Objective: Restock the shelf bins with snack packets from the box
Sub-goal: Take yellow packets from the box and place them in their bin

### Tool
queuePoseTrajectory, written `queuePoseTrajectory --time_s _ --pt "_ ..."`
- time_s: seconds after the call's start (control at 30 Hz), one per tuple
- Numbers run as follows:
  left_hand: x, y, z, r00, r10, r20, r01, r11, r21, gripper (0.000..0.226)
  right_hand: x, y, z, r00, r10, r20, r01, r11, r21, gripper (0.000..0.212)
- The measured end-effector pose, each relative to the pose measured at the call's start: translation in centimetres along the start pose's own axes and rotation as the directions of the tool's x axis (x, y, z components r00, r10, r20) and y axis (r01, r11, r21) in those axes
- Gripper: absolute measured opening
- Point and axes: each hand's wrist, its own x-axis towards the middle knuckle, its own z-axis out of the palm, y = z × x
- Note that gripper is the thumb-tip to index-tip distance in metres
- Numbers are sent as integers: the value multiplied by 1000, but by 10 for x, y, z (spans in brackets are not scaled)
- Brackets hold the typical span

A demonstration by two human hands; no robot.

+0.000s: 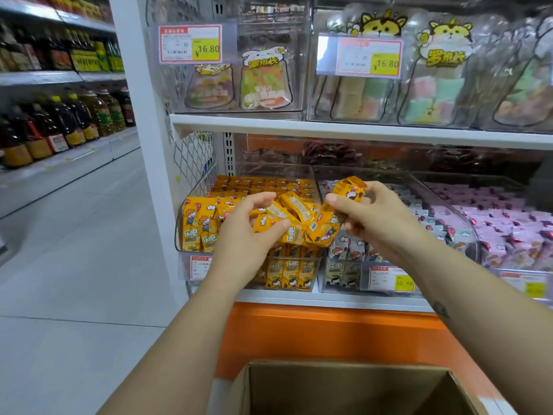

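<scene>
Orange foil, holding bunch of snack packets [299, 209] above leftmost clear bin [181, 223]: pinching lower ones with left hand [245, 229], gripping upper ones with right hand [380, 217]. Judging light, crinkly, slippery; gripping across middles, not sealed ends.

I see a shop aisle with a pale, glossy tiled floor [74, 280]. White post [149, 115] ahead, wire mesh [194, 157] beside it. White shelf [359, 131] to its right, orange base [329, 333] underneath. Far rack [59, 76] on the left carries oil bottles [74, 121]. Light is bright and even.
</scene>
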Motion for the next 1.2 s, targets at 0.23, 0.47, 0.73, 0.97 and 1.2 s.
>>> queuePoseTrajectory --time_s 0.23,0.47,0.73,0.97,1.2 --pt "9 -6 -5 995 -40 -91 25 988 -154 40 3 2 -6 1000 7 28 -10 991 133 36" --pt "10 -4 -13 997 -13 -83 -1 985 -172 48 1 0 -7 966 -249 -73 236 959 -157 21" --pt "10 3 -19 989 58 -136 -74 990 -122 59 3 3 -8 934 -141 328 349 549 -759 37" --pt "14 -9 -5 972 231 50 -231 885 404 32 9 -11 7 901 -4 434 420 266 -868 62" --pt "24 -15 -16 934 355 47 -313 743 591 22 21 -2 9 912 -82 402 399 404 -823 44"
